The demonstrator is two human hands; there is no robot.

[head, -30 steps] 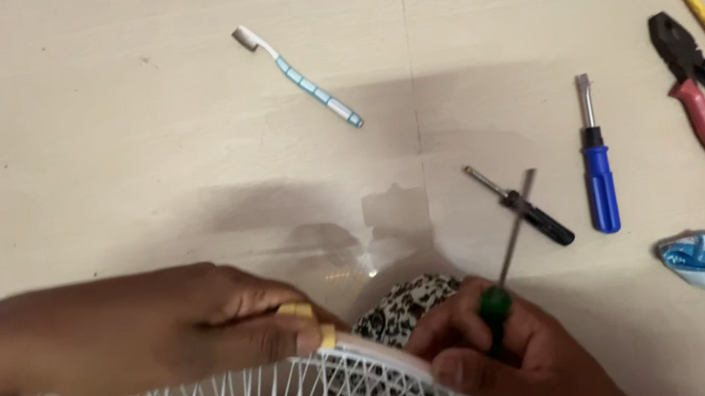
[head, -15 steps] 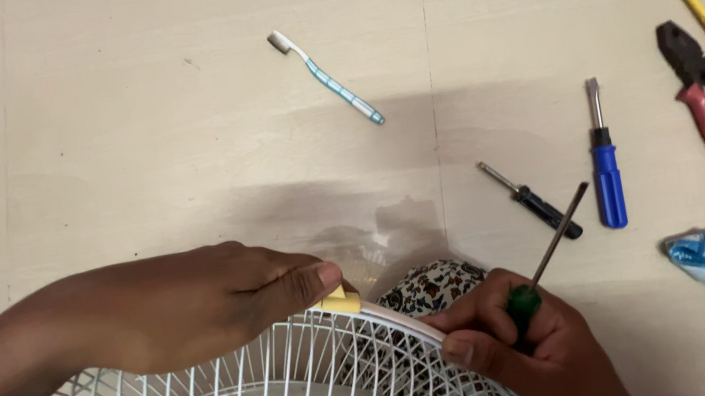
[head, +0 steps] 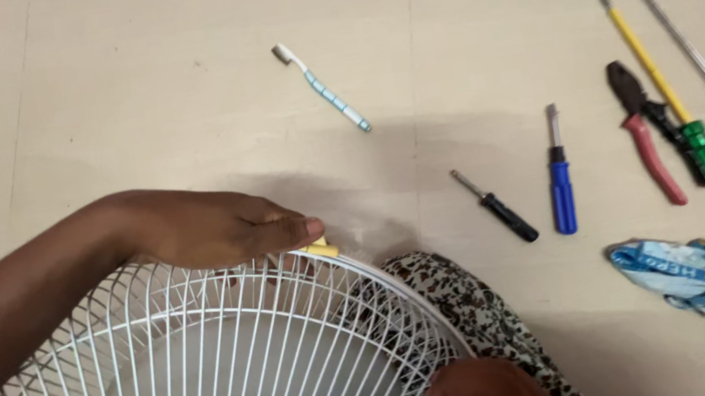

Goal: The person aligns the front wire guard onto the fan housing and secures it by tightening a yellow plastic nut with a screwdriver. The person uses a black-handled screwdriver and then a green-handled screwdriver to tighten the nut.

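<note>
Pale floor tiles spread under us. Our left hand has slid along the white fan guard — its fingers now pinch the yellow clip on the rim, forearm lying across the wires. The guard sits higher and tilted toward us, over the spotted cloth. Our right hand has dropped low — its green screwdriver is out of sight, and its fingers curl on the rim. Beyond lie a toothbrush, screwdrivers and pliers.
</note>
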